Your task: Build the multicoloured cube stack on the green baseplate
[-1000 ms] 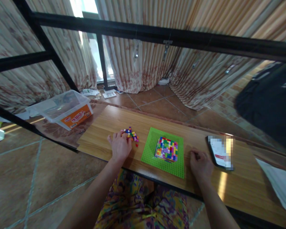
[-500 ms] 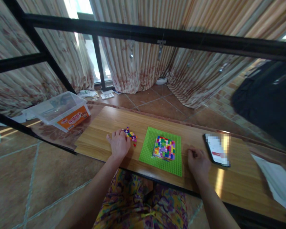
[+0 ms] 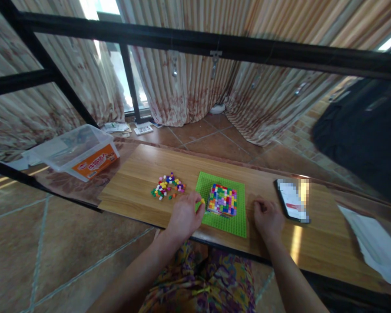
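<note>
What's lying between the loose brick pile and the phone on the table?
In the head view, the green baseplate carrying the multicoloured brick block lies between the loose brick pile and the phone.

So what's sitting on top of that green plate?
On the green baseplate sits a square block of small multicoloured bricks. The left hand holds a yellow brick at the plate's left edge. Whatever lies beneath the block's top layer is hidden.

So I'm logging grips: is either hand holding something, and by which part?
The left hand pinches a small yellow brick at its fingertips; which part cannot be told. The right hand rests closed on the table, nothing visible in it.
</note>
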Demonstrator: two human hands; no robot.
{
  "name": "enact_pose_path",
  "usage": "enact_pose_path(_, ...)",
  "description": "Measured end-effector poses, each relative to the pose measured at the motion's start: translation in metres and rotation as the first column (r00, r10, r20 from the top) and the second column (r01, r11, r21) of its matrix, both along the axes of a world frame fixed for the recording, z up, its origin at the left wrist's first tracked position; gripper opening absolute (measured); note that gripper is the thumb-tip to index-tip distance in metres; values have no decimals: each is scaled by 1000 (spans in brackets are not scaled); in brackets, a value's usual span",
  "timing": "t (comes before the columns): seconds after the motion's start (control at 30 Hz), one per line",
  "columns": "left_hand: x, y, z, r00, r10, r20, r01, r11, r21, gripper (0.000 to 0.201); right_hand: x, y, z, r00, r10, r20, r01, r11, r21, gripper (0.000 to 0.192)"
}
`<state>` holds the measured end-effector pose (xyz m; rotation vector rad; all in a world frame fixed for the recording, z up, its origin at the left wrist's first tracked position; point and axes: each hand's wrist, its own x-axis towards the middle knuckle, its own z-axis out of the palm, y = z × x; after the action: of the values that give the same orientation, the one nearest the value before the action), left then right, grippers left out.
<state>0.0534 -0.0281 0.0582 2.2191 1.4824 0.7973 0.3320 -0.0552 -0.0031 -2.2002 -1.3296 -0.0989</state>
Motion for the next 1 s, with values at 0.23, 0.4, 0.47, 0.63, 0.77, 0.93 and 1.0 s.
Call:
enact_pose_path(0.23, 21, -6, 4, 991, -125, -50, 127, 991, 39, 9, 1, 1, -1, 1000, 2, -20, -2, 1000, 0, 36)
enact_pose_path(0.4, 29, -6, 12, 966, -203, -163, 217, 974, 72, 10, 0, 1, 1, 1000, -10, -18, 9, 1000, -14, 34)
enact_pose_path(0.47, 32, -7, 13, 959, -210, -190, 228, 970, 81, 11, -1, 1, 1, 1000, -7, -21, 7, 1000, -10, 34)
enact_pose_path(0.63, 34, -6, 11, 957, -221, -189, 241, 966, 92, 14, -1, 1, 2, 1000, -17, -15, 17, 1000, -1, 35)
enact_pose_path(0.77, 34, -4, 7, 958, -226, -174, 246, 964, 98, 13, -1, 1, 1, 1000, -10, -12, 10, 1000, 1, 36)
enact_pose_path(0.93, 33, -5, 1, 974, -192, -121, 207, 971, 123, 12, -1, 0, 1, 1000, -2, -8, 2, 1000, 10, 38)
enact_pose_path(1.0, 33, -5, -1, 976, -191, -102, 203, 970, 132, 12, -1, 0, 1, 1000, 2, -14, -1, 1000, 10, 38)
